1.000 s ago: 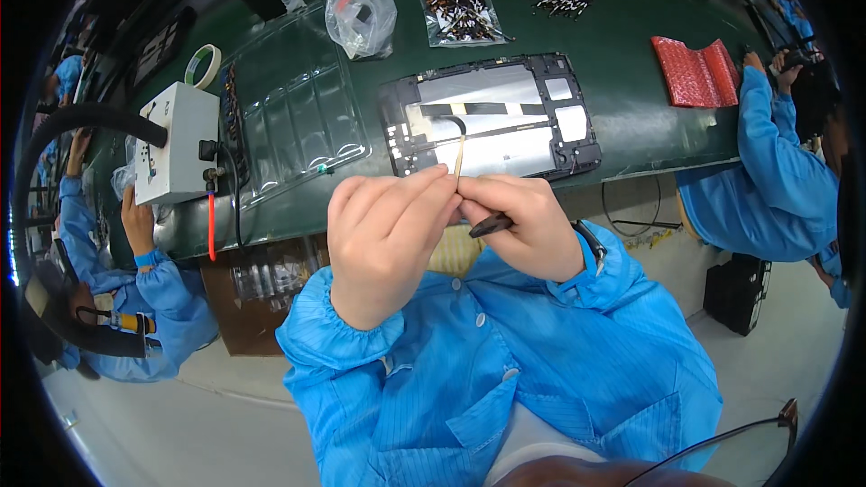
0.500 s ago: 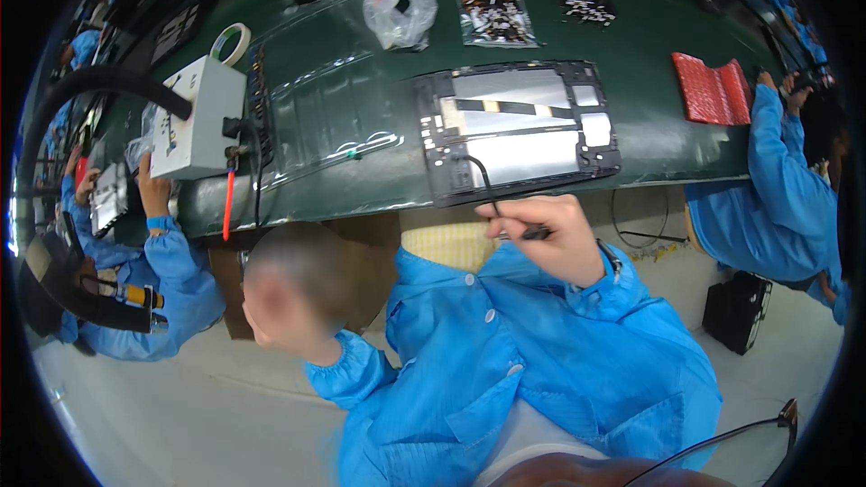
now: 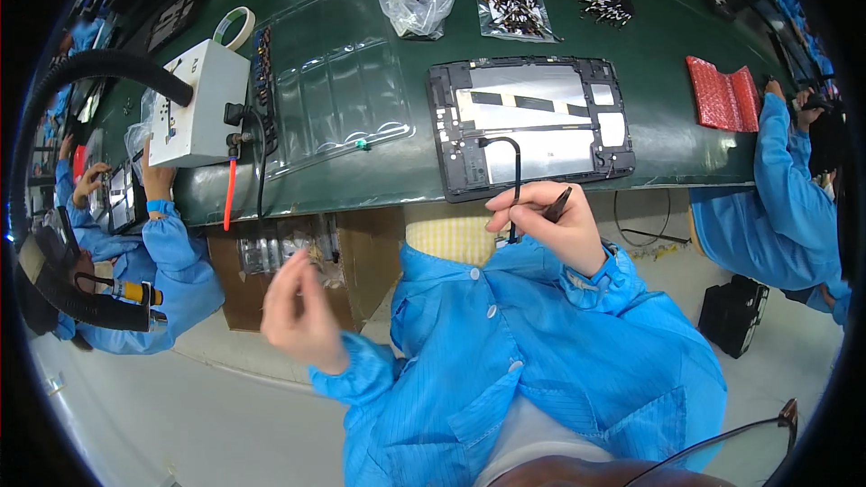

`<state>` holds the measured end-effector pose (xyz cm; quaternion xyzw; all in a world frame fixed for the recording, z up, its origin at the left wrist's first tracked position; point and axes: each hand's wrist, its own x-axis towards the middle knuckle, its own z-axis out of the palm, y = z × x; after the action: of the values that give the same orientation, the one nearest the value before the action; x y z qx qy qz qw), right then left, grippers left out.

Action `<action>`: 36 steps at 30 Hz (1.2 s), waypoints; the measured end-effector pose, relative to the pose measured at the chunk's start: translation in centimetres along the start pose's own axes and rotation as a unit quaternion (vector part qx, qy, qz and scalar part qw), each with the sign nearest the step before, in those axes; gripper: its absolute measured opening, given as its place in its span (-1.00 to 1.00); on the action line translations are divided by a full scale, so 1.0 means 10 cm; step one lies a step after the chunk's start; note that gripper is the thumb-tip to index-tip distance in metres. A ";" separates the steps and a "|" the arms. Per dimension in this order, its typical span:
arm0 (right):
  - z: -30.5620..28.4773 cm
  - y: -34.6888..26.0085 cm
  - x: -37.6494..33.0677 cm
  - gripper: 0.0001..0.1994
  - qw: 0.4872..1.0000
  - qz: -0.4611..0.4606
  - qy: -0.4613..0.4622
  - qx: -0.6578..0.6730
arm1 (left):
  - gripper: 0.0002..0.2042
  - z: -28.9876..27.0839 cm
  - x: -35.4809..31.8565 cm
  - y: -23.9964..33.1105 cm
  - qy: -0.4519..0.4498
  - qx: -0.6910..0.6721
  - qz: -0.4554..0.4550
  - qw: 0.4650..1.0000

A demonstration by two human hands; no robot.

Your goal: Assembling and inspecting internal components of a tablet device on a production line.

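— Two hands, which is nearer the work?
— Nearest to the wearer, the left hand (image 3: 298, 311) hangs low, well off the bench edge, fingers loosely spread and holding nothing that I can make out.
— And the other?
— The right hand (image 3: 541, 221) sits just at the near edge of the green bench (image 3: 379, 171), closed around a dark slim tool (image 3: 557, 205), with a thin black cable (image 3: 515, 182) running up from its fingers.
— Where does that lead?
— Straight ahead, to the open tablet frame (image 3: 530, 122), which lies flat with its long axis across the bench. The cable's far end seems to rest on its metal plate, though it's small to judge.
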<state>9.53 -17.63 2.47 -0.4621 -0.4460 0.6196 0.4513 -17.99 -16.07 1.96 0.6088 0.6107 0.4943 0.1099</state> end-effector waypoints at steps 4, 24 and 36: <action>0.03 0.05 0.00 -0.79 0.999 -0.018 -0.025 0.038 | -0.65 0.63 0.13 0.57 -0.155 -0.136 0.078 0.975; -0.22 0.03 -0.11 -0.77 0.999 -0.018 -0.032 0.000 | -0.78 1.10 0.19 0.98 -0.193 -0.192 0.226 0.935; -0.02 -0.16 0.21 -0.78 0.934 -0.303 0.119 -0.145 | -0.81 0.99 0.13 0.81 -0.252 -0.381 0.007 0.889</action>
<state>9.59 -15.27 3.60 -0.4358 -0.5930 0.3225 0.5953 -5.80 -12.17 3.72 0.6284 0.3226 0.5203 0.4799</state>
